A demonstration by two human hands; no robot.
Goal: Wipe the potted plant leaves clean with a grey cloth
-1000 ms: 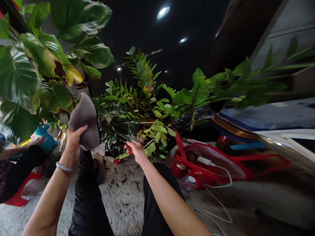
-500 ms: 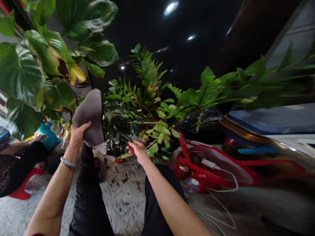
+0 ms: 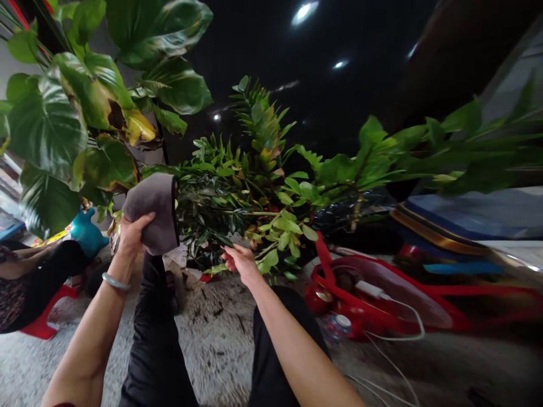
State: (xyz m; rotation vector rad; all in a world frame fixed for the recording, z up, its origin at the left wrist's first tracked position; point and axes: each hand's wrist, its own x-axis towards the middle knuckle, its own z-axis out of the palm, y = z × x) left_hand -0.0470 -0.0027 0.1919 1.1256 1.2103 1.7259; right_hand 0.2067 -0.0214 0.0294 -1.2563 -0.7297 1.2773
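Observation:
A grey cloth [image 3: 153, 209] with a dark edge hangs folded over from my left hand [image 3: 133, 232], whose thumb lies across its front. My right hand [image 3: 241, 261] is closed in a pinch at the lower edge of the green plants [image 3: 224, 198]. A thin dark leaf or stem reaches its fingertips, but what exactly they hold is too small to make out. Large broad leaves [image 3: 51, 124], some yellowed and browned, stand just behind and left of the cloth.
At the right are a red bag [image 3: 382, 316] holding a white charger [image 3: 370, 289] with a cable, and a capped bottle [image 3: 339, 325]. Another person sits at the left by a red stool [image 3: 46, 316] and a turquoise figure [image 3: 87, 233]. Debris dots the ground.
The top of the grey cloth has dropped and folded over in my left hand. My right hand keeps its pinch beside the plants. The whole view has shifted slightly.

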